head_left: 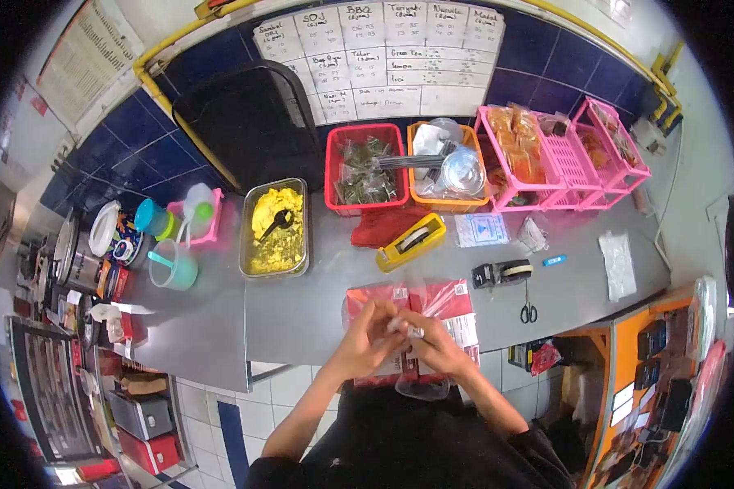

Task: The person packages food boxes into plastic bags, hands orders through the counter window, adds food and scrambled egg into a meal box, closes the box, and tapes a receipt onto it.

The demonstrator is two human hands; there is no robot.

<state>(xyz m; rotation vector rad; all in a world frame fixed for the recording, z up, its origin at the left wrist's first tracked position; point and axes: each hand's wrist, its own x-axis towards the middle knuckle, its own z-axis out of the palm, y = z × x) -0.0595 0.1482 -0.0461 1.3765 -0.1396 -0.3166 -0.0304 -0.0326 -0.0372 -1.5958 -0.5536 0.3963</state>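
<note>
My left hand [369,341] and my right hand [437,345] meet over the front edge of the grey table, fingers closed. Between them is a bunched piece of clear plastic bag [400,325], pinched from both sides. Loose film of it spreads above and below my hands. Under it lie red packages with white labels [458,303], partly covered by my hands. Just beyond them sits a yellow tape dispenser [411,242]. A black tape dispenser [501,274] and black scissors [528,311] lie to the right.
At the back stand a red basket [330,167] of small packets, an orange basket [417,196] and pink racks [559,155]. A container of yellow food [274,209] holds a black spoon. Cups [174,266] stand left. A blue marker [554,261] lies right. Orange shelving [614,383] is at lower right.
</note>
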